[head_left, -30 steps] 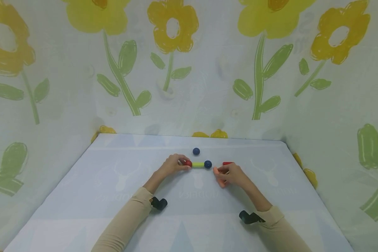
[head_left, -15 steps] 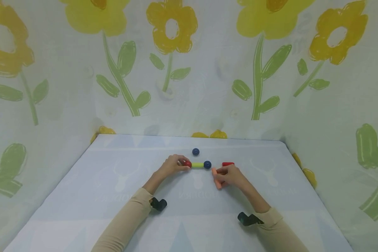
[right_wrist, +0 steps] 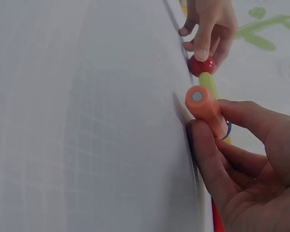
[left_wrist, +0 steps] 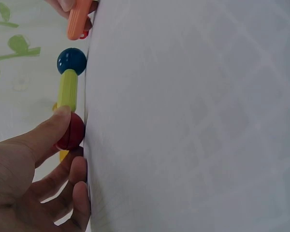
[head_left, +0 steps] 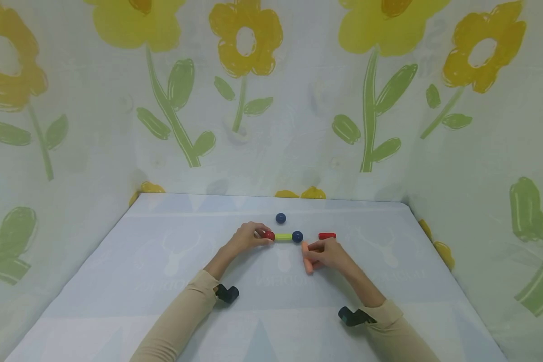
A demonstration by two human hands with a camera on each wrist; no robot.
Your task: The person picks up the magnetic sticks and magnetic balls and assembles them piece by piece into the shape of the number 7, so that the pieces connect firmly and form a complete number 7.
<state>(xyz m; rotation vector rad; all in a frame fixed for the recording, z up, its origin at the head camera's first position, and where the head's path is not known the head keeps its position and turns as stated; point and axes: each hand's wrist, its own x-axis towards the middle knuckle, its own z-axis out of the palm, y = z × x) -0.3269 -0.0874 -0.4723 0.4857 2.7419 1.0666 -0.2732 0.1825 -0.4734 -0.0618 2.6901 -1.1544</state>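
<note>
My left hand (head_left: 248, 236) pinches a red ball (left_wrist: 76, 131) between thumb and fingers. From that ball a yellow-green rod (head_left: 283, 237) runs right to a dark blue ball (head_left: 297, 237), the three joined in one line on the table. In my right hand (head_left: 330, 254) is an orange rod (head_left: 307, 259), pinched between thumb and fingers; its far end comes close beside the blue ball. The right wrist view shows a round metal disc (right_wrist: 197, 96) in the rod's near end, while the blue ball there is mostly hidden behind the rod.
Behind the joined pieces lies a loose dark blue ball (head_left: 280, 218). A short red rod (head_left: 327, 236) rests just beyond my right hand. The white table (head_left: 199, 322) ends at a flower-printed cloth wall (head_left: 289, 151) at the back and sides.
My right hand has moved slightly left with the orange rod, which has turned to point more straight away from me. More of the red rod shows. The left hand keeps its hold.
</note>
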